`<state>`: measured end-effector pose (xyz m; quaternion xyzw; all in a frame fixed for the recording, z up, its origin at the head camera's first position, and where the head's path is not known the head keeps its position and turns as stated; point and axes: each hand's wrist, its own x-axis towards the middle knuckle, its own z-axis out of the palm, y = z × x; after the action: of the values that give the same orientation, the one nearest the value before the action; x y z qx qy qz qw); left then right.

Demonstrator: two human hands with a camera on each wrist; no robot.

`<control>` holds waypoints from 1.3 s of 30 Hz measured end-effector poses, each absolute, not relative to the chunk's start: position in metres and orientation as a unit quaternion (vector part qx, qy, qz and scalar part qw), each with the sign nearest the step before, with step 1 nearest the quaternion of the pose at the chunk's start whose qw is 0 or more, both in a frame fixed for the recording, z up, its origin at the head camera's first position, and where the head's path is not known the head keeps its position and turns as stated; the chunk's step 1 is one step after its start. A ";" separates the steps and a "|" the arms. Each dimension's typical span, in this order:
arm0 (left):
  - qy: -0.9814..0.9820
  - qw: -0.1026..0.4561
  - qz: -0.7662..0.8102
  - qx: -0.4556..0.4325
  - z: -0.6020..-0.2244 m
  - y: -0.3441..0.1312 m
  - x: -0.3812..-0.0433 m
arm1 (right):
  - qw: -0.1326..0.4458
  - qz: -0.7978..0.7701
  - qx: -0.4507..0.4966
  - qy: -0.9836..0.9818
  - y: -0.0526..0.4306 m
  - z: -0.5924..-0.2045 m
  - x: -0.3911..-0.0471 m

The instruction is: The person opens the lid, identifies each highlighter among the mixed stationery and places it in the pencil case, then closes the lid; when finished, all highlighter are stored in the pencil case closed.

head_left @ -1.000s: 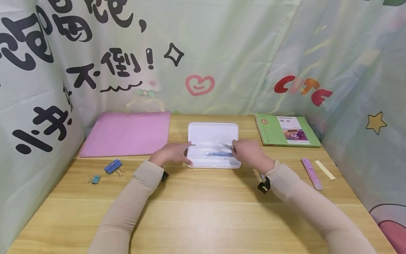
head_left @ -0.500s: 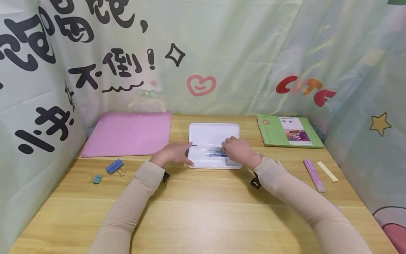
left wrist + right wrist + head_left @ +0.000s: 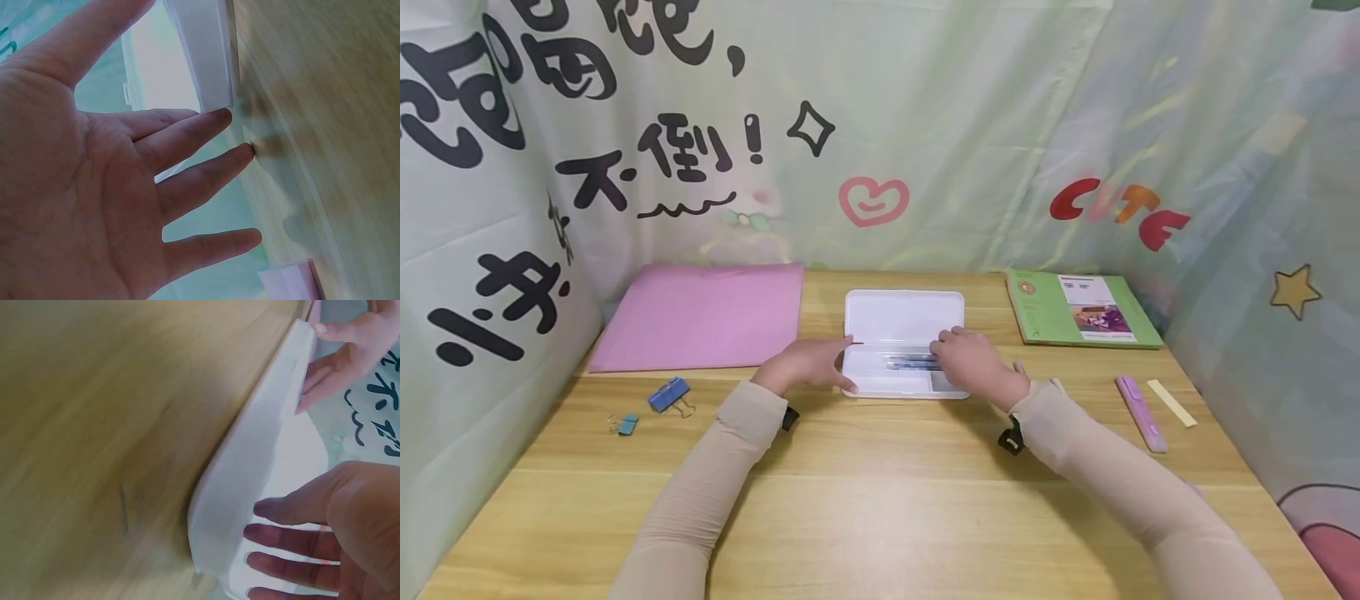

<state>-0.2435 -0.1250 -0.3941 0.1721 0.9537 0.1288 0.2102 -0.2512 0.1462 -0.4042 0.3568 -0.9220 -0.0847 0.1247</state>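
A white pencil case point(image 3: 887, 383) lies with its lid point(image 3: 904, 315) raised at the back. Several slim blue and clear pens point(image 3: 910, 362) lie in its long compartment. My left hand point(image 3: 805, 363) is at the case's left end, thumb and fingertips at its edges; in the left wrist view its fingers point(image 3: 203, 187) are spread and straight. My right hand point(image 3: 976, 360) reaches over the case's right end, fingers extended down to the pens and hiding their right ends. In the right wrist view, nothing shows gripped between its thumb and fingers point(image 3: 287, 540).
A pink folder point(image 3: 700, 317) lies back left, a green book point(image 3: 1082, 308) back right. Blue point(image 3: 668, 394) and teal point(image 3: 627, 424) binder clips sit at left. A purple highlighter-like pen point(image 3: 1141, 414) and a cream strip point(image 3: 1171, 403) lie at right. Slim ends point(image 3: 1057, 385) poke out behind the right sleeve.
My right hand, which held a slim pen tilted over the case a second ago, has come down and slightly left, and that pen now lies with the others. The left hand has stayed put.
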 end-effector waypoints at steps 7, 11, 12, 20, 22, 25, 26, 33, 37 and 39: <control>0.953 0.206 0.135 0.175 -0.395 -0.125 -0.243 | 0.083 -0.043 0.241 -0.966 0.175 -0.389 -0.236; 0.954 0.202 0.139 0.174 -0.396 -0.126 -0.243 | 0.009 -0.053 0.171 -0.984 0.192 -0.379 -0.227; 0.954 0.200 0.138 0.175 -0.396 -0.126 -0.243 | -0.012 -0.058 0.159 -0.986 0.196 -0.377 -0.225; 0.952 0.206 0.139 0.177 -0.397 -0.127 -0.243 | -0.088 -0.072 0.137 -0.984 0.215 -0.376 -0.207; 0.953 0.206 0.138 0.175 -0.396 -0.126 -0.242 | -0.087 -0.071 0.136 -0.984 0.216 -0.377 -0.204; 0.953 0.203 0.141 0.175 -0.395 -0.126 -0.242 | -0.088 -0.064 0.131 -0.985 0.217 -0.381 -0.204; 0.953 0.203 0.141 0.176 -0.395 -0.127 -0.242 | -0.090 -0.062 0.130 -0.985 0.217 -0.382 -0.204; 0.952 0.200 0.144 0.179 -0.395 -0.127 -0.243 | -0.083 -0.048 0.120 -0.988 0.216 -0.389 -0.207; 0.953 0.203 0.142 0.176 -0.395 -0.127 -0.243 | -0.041 -0.033 0.118 -0.992 0.212 -0.385 -0.211; 0.953 0.204 0.141 0.174 -0.395 -0.127 -0.243 | -0.006 -0.022 0.131 -0.991 0.207 -0.381 -0.214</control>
<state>-0.2427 -0.1269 -0.3953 0.1737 0.9530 0.1410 0.2041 -0.2138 0.2065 -0.3811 0.1314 -0.9911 -0.0220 -0.0055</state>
